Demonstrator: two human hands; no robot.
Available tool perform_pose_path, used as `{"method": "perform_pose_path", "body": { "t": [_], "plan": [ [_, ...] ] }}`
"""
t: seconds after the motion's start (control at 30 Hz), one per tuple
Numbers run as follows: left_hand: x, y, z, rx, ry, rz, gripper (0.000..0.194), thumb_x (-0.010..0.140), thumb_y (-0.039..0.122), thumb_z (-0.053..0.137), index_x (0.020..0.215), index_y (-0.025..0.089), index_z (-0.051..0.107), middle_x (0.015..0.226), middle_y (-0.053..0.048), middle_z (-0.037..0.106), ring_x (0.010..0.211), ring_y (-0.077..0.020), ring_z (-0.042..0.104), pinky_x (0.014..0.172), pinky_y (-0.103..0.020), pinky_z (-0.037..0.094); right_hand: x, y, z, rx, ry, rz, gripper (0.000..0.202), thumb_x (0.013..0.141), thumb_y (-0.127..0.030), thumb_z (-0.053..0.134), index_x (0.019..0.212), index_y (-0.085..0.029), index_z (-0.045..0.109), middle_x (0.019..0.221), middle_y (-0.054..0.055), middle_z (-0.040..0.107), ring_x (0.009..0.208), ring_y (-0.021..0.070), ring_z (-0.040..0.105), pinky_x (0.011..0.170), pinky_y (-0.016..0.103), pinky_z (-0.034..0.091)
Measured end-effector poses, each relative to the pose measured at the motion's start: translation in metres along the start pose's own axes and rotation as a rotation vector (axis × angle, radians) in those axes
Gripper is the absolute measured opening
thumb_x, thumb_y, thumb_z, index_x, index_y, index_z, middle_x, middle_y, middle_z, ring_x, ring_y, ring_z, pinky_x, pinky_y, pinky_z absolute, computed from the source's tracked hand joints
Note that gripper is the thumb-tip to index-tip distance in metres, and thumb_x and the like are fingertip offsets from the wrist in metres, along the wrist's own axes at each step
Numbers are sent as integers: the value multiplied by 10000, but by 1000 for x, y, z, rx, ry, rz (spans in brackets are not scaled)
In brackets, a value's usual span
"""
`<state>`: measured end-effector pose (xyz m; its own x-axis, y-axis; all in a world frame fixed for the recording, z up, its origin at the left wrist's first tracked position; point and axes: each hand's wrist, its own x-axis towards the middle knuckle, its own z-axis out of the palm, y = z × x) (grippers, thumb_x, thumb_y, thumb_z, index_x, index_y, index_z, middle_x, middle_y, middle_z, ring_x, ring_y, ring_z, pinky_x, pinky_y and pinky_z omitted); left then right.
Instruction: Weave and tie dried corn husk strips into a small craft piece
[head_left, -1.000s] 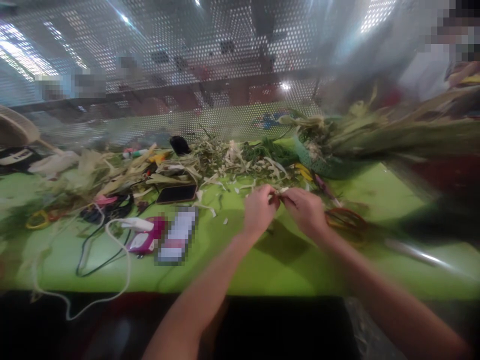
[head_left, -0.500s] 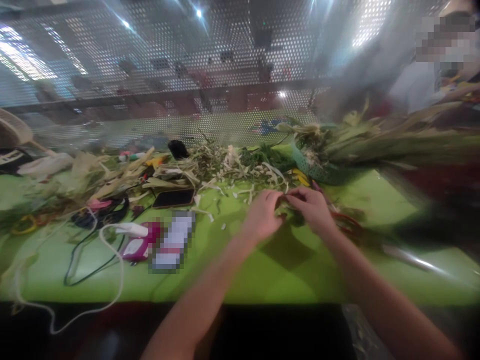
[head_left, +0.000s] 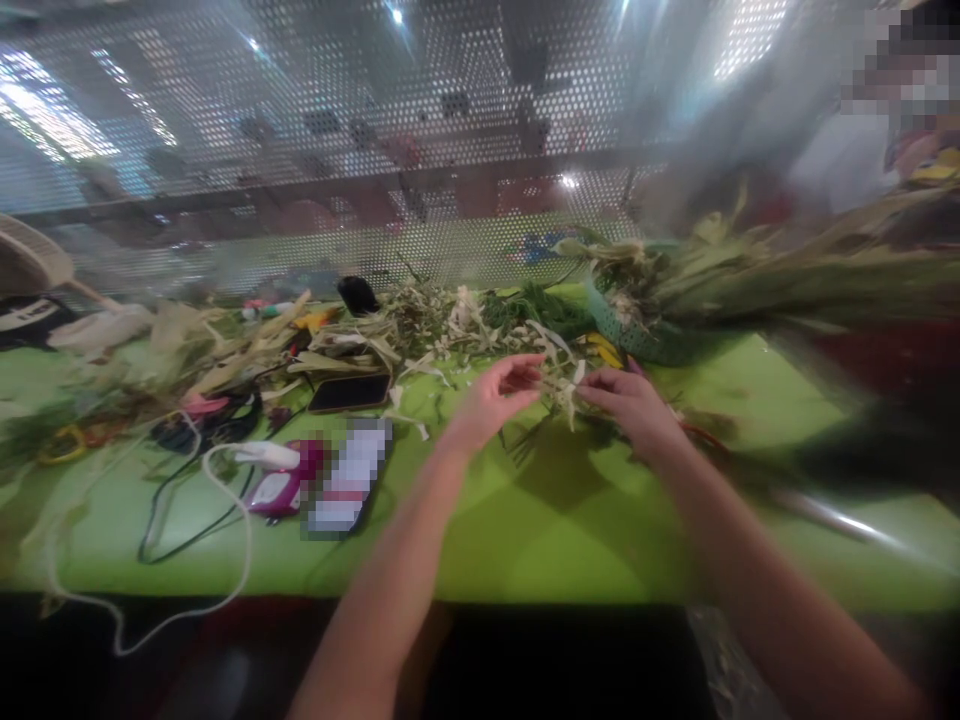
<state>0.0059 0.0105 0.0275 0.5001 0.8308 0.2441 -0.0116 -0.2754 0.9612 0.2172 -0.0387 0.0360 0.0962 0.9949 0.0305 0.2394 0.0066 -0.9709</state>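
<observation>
Over the green table (head_left: 540, 550), my right hand (head_left: 626, 400) pinches a pale piece of dry husk (head_left: 571, 392) between thumb and fingertips. My left hand (head_left: 499, 395) is just left of it, fingers curved and thumb apart from them, with nothing visible in its grasp. Thin dark stems hang below the husk between both hands. A heap of dry husk scraps (head_left: 457, 320) lies behind my hands.
At the left are a dark phone (head_left: 350, 392), a lit phone (head_left: 351, 478), a purple-and-white device (head_left: 281, 488) and looping cables. A green basket (head_left: 637, 335) with long husks stands back right. A person's blurred white sleeve (head_left: 840, 165) shows beyond. Mesh rises behind the table.
My left hand has moved left, away from my right hand, and its fingers have opened. The pale husk piece and stems now show between the hands.
</observation>
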Motion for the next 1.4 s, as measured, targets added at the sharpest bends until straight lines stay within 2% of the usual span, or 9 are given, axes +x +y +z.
{"method": "perform_pose_path", "body": {
  "t": [0.07, 0.23, 0.4, 0.57, 0.7, 1.0, 1.13, 1.27, 1.4],
  "plan": [
    [1, -1, 2, 123, 35, 51, 388, 806, 298, 704, 1182, 212, 669, 1144, -99, 654, 1014, -194, 616, 954, -403, 489, 0, 2, 0, 22, -60, 8, 295, 690, -451, 751, 733, -175, 658, 695, 5, 597, 633, 131, 495, 627, 274, 388],
    [0, 3, 10, 286, 1, 108, 274, 795, 344, 721, 1035, 212, 737, 1100, -92, 662, 1021, -196, 611, 938, -381, 474, 2, 9, 0, 69, -211, 49, 329, 672, -479, 762, 734, -176, 650, 641, -25, 542, 570, 101, 429, 548, 256, 311],
    [-1, 1, 18, 234, 17, 106, 149, 795, 302, 719, 864, 171, 736, 903, -68, 694, 868, -163, 627, 827, -337, 493, 2, 11, 0, 124, -281, 86, 304, 699, -449, 758, 761, -178, 635, 608, -47, 501, 535, 89, 391, 529, 253, 283],
    [-2, 3, 21, 201, -2, 85, 153, 794, 277, 712, 891, 159, 723, 920, -69, 700, 873, -156, 629, 828, -323, 500, 3, 11, -1, 131, -335, 54, 263, 701, -406, 759, 746, -176, 640, 663, -31, 544, 613, 106, 450, 604, 262, 335],
    [-5, 9, 19, 194, -65, 8, 260, 787, 242, 708, 1036, 167, 707, 1036, -86, 710, 949, -167, 644, 881, -334, 501, 3, 11, -1, 120, -355, 38, 226, 710, -374, 755, 741, -176, 650, 708, -20, 569, 672, 117, 481, 659, 270, 351],
    [-3, 7, 19, 190, -34, 48, 163, 787, 314, 721, 857, 168, 743, 895, -71, 710, 866, -167, 633, 829, -332, 493, 4, 13, -3, 127, -368, 50, 252, 705, -403, 764, 762, -178, 665, 696, -22, 565, 636, 116, 459, 633, 272, 337],
    [-2, 1, 22, 82, -11, 46, 174, 797, 335, 715, 841, 168, 732, 896, -63, 705, 861, -162, 627, 826, -328, 485, 6, 14, -3, 116, -368, 38, 239, 703, -394, 763, 757, -178, 674, 711, -16, 582, 669, 125, 483, 663, 276, 356],
    [-3, -2, 26, -59, -60, 15, 184, 814, 348, 697, 845, 167, 711, 936, -64, 714, 897, -170, 637, 865, -342, 479, 6, 14, -1, 120, -370, 40, 218, 697, -380, 757, 755, -185, 678, 715, -17, 587, 686, 127, 492, 691, 277, 370],
    [-4, -3, 29, -54, -68, -10, 209, 843, 369, 662, 877, 166, 696, 906, -61, 720, 876, -167, 644, 869, -341, 475, 6, 15, 4, 117, -356, 35, 228, 674, -385, 750, 727, -185, 655, 710, -17, 593, 694, 134, 503, 709, 282, 387]
  ]
}}
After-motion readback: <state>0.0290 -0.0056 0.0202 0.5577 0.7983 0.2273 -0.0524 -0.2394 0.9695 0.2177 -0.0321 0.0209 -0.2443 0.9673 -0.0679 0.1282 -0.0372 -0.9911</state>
